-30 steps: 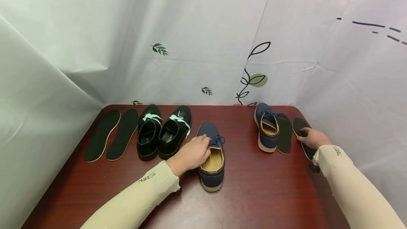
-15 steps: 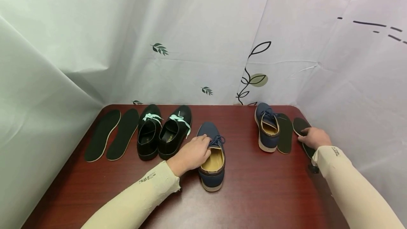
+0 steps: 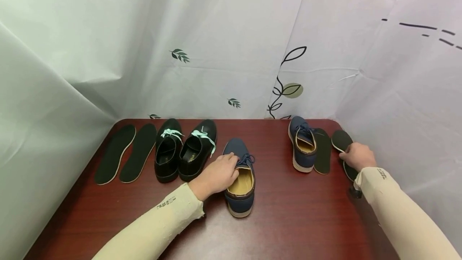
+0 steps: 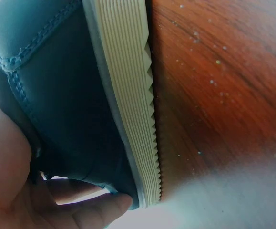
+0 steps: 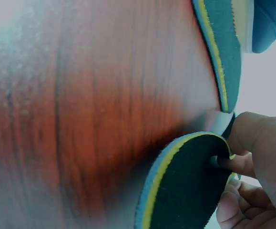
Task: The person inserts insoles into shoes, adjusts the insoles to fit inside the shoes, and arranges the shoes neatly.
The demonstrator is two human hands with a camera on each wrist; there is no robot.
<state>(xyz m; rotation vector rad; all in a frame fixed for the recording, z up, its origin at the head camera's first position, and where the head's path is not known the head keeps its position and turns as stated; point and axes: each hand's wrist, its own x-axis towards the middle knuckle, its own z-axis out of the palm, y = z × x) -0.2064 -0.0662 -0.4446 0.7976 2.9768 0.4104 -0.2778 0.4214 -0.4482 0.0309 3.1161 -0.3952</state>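
Observation:
In the head view a navy lace-up shoe (image 3: 241, 204) with a tan lining stands at the middle of the table, toe pointing away. My left hand (image 3: 216, 173) grips it across the upper by the laces. The left wrist view shows the shoe's cream ridged sole (image 4: 128, 95) on the wood and fingertips (image 4: 114, 206) on its upper. At the right edge, my right hand (image 3: 358, 156) pinches a black insole (image 3: 341, 139) at its middle. Its yellow-and-blue edge shows in the right wrist view, where the insole (image 5: 185, 186) slants above the table.
A second navy shoe (image 3: 303, 147) stands at the back right against another insole (image 3: 322, 151). Two black shoes (image 3: 167, 147) with mint laces and two more dark insoles (image 3: 115, 153) line the back left. White printed sheets (image 3: 223, 31) enclose the table (image 3: 288, 216).
The far end of the right-hand insole has risen slightly, with my right hand shifting a little upward. My left hand and the shoe it grips have stayed in place.

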